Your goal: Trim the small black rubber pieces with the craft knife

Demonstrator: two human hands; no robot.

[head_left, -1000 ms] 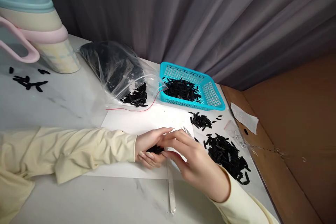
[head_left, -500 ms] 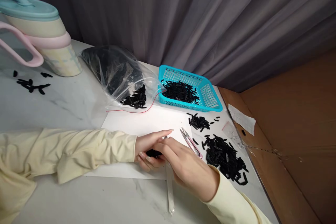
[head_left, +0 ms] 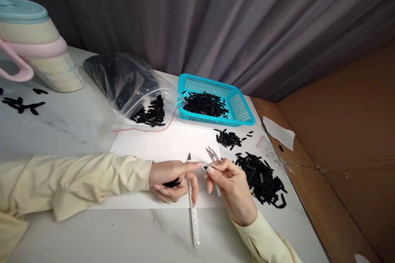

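My left hand [head_left: 177, 172] is curled around several small, elongated black pieces [head_left: 171, 183] that show in its palm. Its index finger stretches right, to the fingertips of my right hand [head_left: 231, 187]. Thumb and finger of the right hand pinch one small black piece [head_left: 206, 167], mostly covered by the fingertips. A slim knife with a white handle [head_left: 194, 228] lies under the left fingers, its dark blade tip pointing away from me. Just beyond the right hand lie thread snips [head_left: 212, 154], partly hidden by it. White paper [head_left: 138, 141] is spread beneath the hands.
A turquoise basket [head_left: 247, 122] holds black pieces, beside an open clear zip bag [head_left: 132, 86] of more. On the right lie a large pile [head_left: 262, 181] and a smaller pile [head_left: 228, 138]. A lidded tumbler [head_left: 52, 61] stands left, near scattered pieces [head_left: 23, 105]. Cardboard [head_left: 333, 131] borders the table.
My right hand has drawn away from over the left hand and turned, now showing a pinched black piece. The left index finger has extended toward it. The view has shifted slightly.
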